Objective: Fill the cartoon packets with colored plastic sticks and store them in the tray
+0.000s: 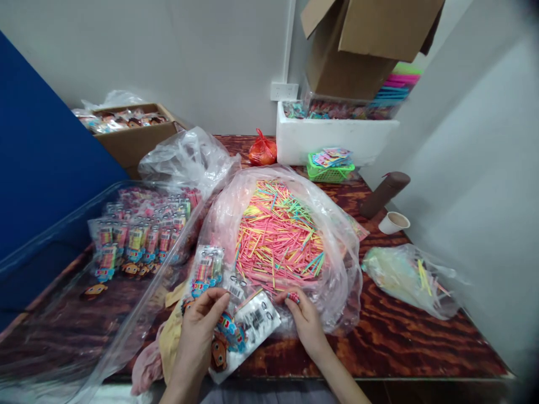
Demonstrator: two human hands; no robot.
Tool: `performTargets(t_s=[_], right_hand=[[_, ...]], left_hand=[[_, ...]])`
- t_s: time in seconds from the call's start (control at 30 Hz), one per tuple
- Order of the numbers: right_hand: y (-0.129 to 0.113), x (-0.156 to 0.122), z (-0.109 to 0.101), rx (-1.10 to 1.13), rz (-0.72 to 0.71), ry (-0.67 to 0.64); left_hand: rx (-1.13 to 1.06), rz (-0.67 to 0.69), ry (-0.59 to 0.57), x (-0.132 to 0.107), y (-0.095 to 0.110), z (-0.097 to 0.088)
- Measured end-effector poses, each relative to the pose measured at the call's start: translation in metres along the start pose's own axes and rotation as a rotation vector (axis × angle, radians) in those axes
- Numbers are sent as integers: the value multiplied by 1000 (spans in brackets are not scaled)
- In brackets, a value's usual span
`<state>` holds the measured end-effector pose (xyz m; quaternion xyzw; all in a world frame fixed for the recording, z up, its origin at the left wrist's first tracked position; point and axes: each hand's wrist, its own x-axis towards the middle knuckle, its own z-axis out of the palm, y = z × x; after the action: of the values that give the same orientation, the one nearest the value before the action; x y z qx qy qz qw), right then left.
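My left hand (202, 320) is closed, thumb and finger pinching the edge of a printed plastic pouch (259, 324) with a cartoon face and blue lettering. The pouch lies tilted between my hands, near the table's front edge. Closed around a small bunch of thin sticks (293, 298), my right hand (307, 322) is just right of the pouch; only the pinkish ends show. Beyond both hands, a large clear bag (341, 280) lies open, full of pink, yellow, green and blue sticks (278, 235). Filled pouches (206, 269) rest beside my left hand.
At left, a clear plastic bag holds several filled pouches (137, 241). Behind stand a carton (135, 140), a red bag (263, 150), a white foam box (332, 132) and a green basket (328, 174). Rightward are a brown bottle (385, 193), a paper cup (394, 223) and another plastic bag (404, 275).
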<state>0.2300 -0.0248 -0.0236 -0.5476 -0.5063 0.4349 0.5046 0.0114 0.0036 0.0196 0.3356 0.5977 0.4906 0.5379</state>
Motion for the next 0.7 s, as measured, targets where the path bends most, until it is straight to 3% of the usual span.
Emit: performTargets(t_s=[0.3, 0.7], right_hand=[[16, -3, 3, -98, -69, -65], [8, -1, 1, -57, -43, -71]], left_hand=[[62, 1, 61, -8, -2, -1], [-359, -113, -22, 1, 13, -3]])
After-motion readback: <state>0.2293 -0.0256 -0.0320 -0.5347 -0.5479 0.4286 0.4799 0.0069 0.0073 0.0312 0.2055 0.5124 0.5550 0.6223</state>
